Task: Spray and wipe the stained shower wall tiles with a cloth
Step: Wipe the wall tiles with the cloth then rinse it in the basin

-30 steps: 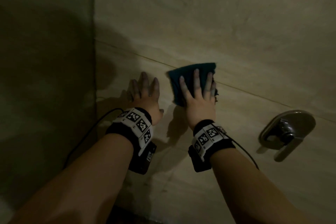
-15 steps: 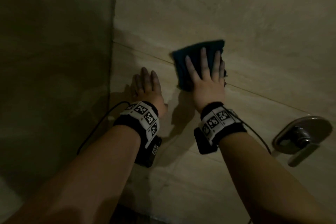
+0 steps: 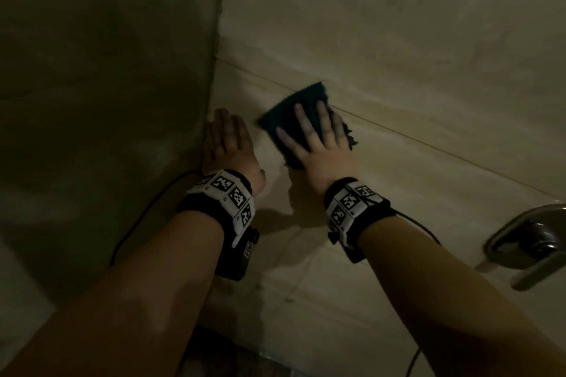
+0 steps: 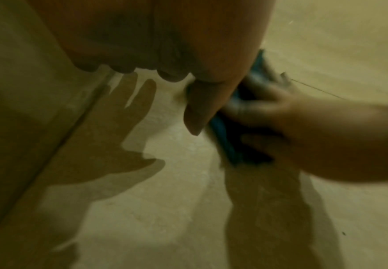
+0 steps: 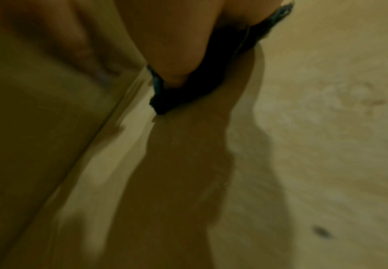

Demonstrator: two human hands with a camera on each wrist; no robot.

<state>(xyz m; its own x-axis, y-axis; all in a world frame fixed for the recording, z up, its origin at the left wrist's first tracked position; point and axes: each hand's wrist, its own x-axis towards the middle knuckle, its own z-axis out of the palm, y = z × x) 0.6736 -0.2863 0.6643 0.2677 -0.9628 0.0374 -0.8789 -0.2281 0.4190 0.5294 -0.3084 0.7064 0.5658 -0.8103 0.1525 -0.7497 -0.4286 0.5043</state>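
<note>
On the beige glazed shower wall tiles [image 3: 398, 40], hard and likely slick, our right hand [image 3: 324, 150] presses the soft, limp dark teal cloth [image 3: 294, 107] flat, fingers [image 3: 303, 122] spread straight; we'd hold it under the palm; our left hand [image 3: 228, 144] rests flat beside, fingers together.

Right hand [image 5: 174, 41] up top, palm side to the cam, pressing a dark teal, frayed cloth [image 5: 183, 94] flat onto the beige, mottled tile wall [image 5: 326, 127]. Cloth's lower corner pokes out below the hand, another ragged edge shows far right at the top. Hand + arm shadow runs down the wall under the cloth. Left: darker side wall [image 5: 27, 127], corner seam w/ pale glare streaks. Small dark spot [image 5: 322, 232] lower right. All blurry.
</note>
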